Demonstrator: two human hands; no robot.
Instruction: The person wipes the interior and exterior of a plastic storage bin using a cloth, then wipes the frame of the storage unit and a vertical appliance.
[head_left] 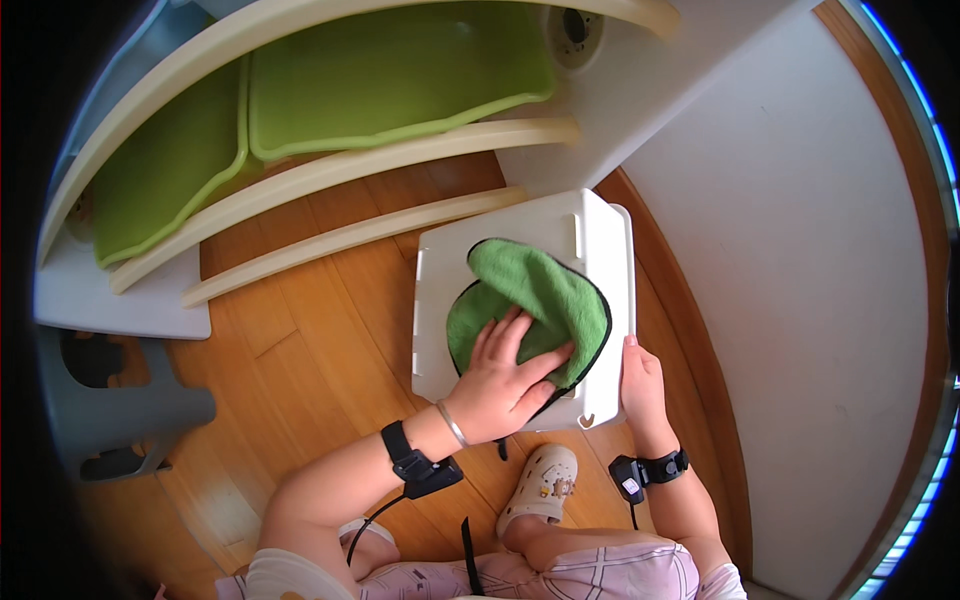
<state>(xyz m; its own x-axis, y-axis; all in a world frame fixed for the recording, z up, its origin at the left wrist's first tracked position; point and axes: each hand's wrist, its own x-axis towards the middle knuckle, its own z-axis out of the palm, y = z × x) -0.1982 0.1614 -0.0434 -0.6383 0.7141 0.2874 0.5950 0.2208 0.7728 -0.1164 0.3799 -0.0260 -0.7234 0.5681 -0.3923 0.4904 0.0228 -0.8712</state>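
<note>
1. Head view, hands: the left hand (500, 385) lies over a green cloth (540, 285) with its fingers spread and laid on the fabric, not clenched; the right hand (642, 385) grasps the right edge of a white plastic box (437, 300), thumb on the near side, its other fingers mostly hidden.
2. Head view, cloth and box: the cloth, edged in black, rests on the box's broad face, with its upper part folded and bunched; bare white plastic shows to the left of it and above it; the box sits just below the lowest rail of a rack, near a white wall panel (800, 260).
3. Head view, wrists: a silver bracelet (452, 425) and a black strap (403, 452) with a small dark device circle the left wrist; a second black strap (665, 466) with a device is on the right; a thin cable hangs from each device.
4. Head view, surroundings: the rack has cream rails (350, 157) and holds green bins (400, 80), with something light blue at the upper left; a grey plastic piece (110, 400) with cut-out openings stands at the left on the wooden floor (330, 350); a pale clog (540, 487) with small charms is below the box, near pink patterned clothing (620, 572) over the person's legs.
</note>
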